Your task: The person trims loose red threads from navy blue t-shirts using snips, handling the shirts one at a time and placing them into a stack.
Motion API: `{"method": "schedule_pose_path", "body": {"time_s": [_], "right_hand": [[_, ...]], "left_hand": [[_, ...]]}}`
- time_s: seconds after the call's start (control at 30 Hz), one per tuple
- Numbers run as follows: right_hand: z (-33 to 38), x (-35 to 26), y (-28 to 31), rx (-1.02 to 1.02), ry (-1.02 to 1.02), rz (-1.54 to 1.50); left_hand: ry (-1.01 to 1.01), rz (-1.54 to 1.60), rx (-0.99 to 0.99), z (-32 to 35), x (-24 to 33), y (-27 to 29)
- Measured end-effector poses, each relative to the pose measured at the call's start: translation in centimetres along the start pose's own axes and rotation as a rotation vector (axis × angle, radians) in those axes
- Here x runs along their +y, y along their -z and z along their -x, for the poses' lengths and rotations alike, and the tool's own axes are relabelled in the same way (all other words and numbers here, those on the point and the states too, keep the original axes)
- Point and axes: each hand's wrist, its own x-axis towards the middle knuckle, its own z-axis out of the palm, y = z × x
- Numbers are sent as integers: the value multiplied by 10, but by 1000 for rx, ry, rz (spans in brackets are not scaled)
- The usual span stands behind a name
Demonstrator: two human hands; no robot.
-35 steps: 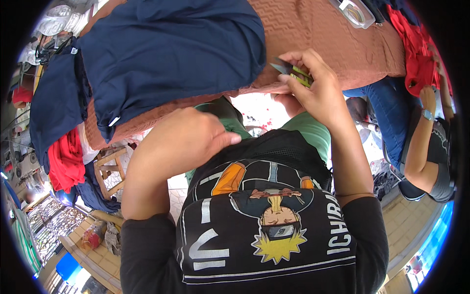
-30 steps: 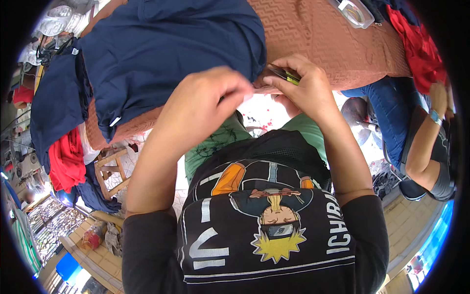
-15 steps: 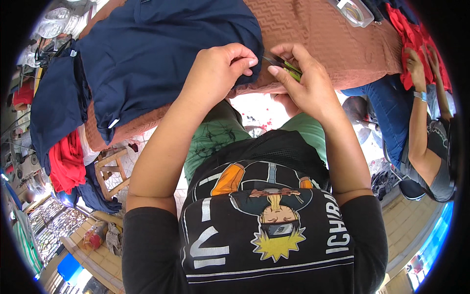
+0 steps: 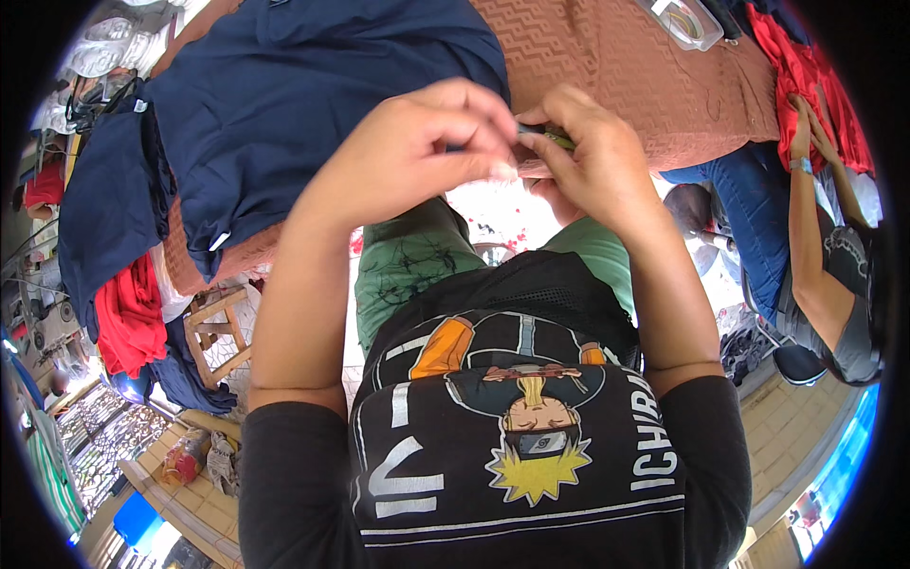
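Right hand (image 4: 592, 156): closed around a small green-and-dark object (image 4: 548, 137), long axis pointing left. Left hand (image 4: 431, 142): fingertips pinched at its exposed left end, touching. Navy garment (image 4: 284, 104) lies just behind.

Brown zigzag-textured table cover (image 4: 607, 66) spreads beyond the hands. Clear plastic tray (image 4: 681, 21) far up to the right. Red cloth (image 4: 806, 76) at the right edge, another person's arm (image 4: 810, 247) beside it. Wooden stool (image 4: 220, 327) down-left of the hands, on pale tiled floor (image 4: 806, 427) (bright daylight). Red and navy clothes pile (image 4: 128, 313) left.
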Motion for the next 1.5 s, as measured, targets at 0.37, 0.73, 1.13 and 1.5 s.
{"method": "schedule_pose_path", "body": {"time_s": [0.37, 0.73, 1.13, 1.5], "right_hand": [[1, -1, -22, -82, 30, -141], [8, 5, -18, -91, -135, -252], [6, 3, -16, -103, -131, -236], [8, 2, -13, -136, -204, -282]], "left_hand": [[181, -737, 267, 38, -16, -18], [453, -418, -406, 64, 48, 2], [-28, -979, 533, 40, -29, -52], [435, -772, -575, 58, 31, -19]]}}
